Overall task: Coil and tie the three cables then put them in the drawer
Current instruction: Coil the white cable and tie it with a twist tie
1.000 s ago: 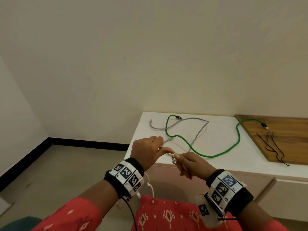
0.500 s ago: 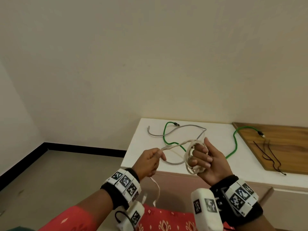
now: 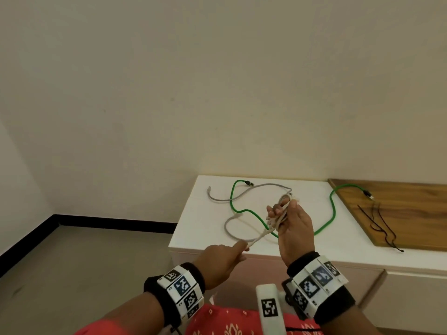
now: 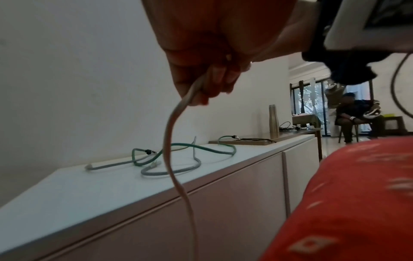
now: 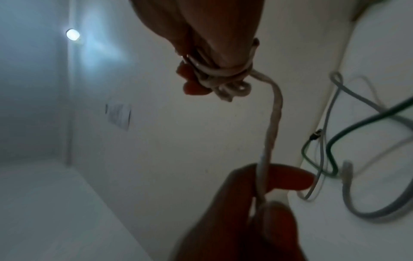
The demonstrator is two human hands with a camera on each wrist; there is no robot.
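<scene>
A white cable (image 3: pixel 281 215) is wound in several turns round the fingers of my right hand (image 3: pixel 284 211), which is raised above the white cabinet top (image 3: pixel 205 228). The right wrist view shows the coil (image 5: pixel 225 77) bunched at the fingertips. One strand (image 3: pixel 260 237) runs taut down to my left hand (image 3: pixel 242 250), which pinches it between thumb and fingers just in front of the cabinet's edge. Below the left hand (image 4: pixel 201 88) the loose tail (image 4: pixel 172 159) hangs down. A green cable (image 3: pixel 251 211) and a grey cable (image 3: pixel 226 228) lie uncoiled and crossing on the cabinet top.
A wooden board (image 3: pixel 416 213) lies on the right of the cabinet top with a thin black cord (image 3: pixel 384 228) on it. The cabinet fronts (image 3: pixel 411 293) below are closed. A steel bottle (image 4: pixel 273 121) stands far along the counter; a person (image 4: pixel 350 113) sits beyond.
My right hand has risen and turned, taking more turns of the white cable round its fingers. The left hand has dropped lower and nearer me, still pinching the strand.
</scene>
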